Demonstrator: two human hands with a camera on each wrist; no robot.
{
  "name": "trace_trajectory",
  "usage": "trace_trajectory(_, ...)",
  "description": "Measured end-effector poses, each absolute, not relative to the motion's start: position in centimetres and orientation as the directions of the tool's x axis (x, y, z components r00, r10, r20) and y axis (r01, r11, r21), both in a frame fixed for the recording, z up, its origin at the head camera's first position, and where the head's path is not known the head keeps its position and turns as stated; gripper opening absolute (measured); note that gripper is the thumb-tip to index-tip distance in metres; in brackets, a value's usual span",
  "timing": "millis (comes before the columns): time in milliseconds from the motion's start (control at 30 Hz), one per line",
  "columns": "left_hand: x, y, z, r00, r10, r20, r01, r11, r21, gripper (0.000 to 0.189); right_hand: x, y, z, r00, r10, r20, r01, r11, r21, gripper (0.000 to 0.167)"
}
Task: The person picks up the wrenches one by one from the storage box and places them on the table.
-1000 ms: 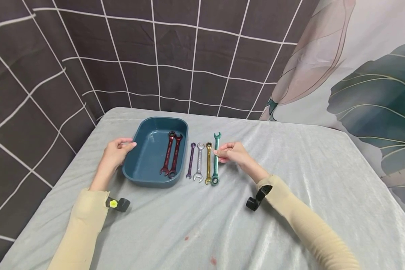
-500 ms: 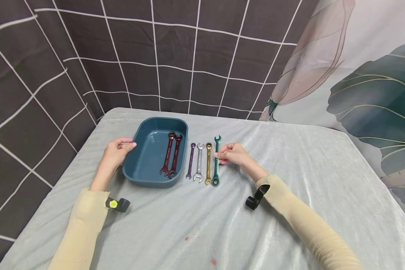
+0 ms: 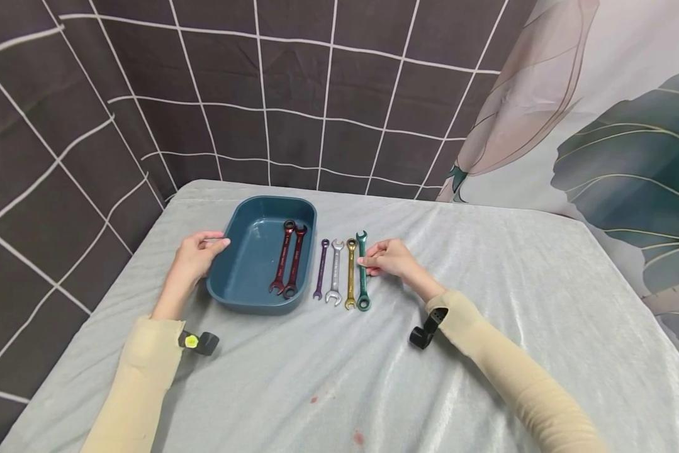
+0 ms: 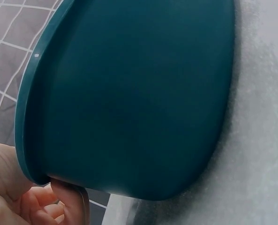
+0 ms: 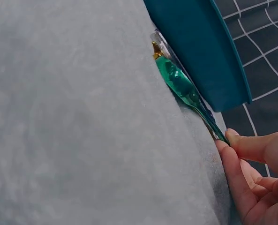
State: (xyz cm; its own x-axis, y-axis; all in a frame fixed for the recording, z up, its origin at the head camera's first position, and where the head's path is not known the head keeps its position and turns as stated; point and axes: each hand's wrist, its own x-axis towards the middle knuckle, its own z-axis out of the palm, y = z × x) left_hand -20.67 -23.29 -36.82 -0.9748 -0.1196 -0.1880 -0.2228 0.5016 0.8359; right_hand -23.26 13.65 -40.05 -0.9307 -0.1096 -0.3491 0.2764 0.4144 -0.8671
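Note:
My left hand [image 3: 196, 257] grips the left rim of a blue plastic tub [image 3: 251, 267]; in the left wrist view its fingers [image 4: 69, 202] bend under the lip. Two dark red combination wrenches, one red wrench [image 3: 282, 259] beside another red wrench [image 3: 295, 263], lie in the tub's right side. My right hand [image 3: 392, 258] pinches a green wrench [image 3: 363, 283] by its shaft between thumb and fingers. That wrench lies at the right end of a row, beside a gold wrench [image 3: 350, 274], a silver wrench [image 3: 335, 270] and a small purple wrench [image 3: 321, 270]. In the right wrist view the green wrench [image 5: 178, 82] largely hides the others.
A pale grey cloth [image 3: 248, 390] covers the table. Behind it hangs a dark curtain [image 3: 294, 82] with white grid lines, and a leaf-patterned curtain [image 3: 617, 151] hangs at the right. Each wrist carries a black camera mount, the left mount [image 3: 203, 343] near the tub's front.
The green wrench has come down and shifted slightly, its upper end moving nearer the gold wrench so that it lines up with the row. The left hand and tub stay put.

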Motion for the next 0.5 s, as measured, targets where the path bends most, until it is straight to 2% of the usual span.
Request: trace_trajectory(500, -20.66, -23.09, -36.87, -0.980, -0.126, -0.155, -0.199, 0.547, 0.813, 0.048, -23.10, 14.06, -39.81, -0.903, -0.159, -0.399, 0.297, 0.440, -0.847, 0.023)
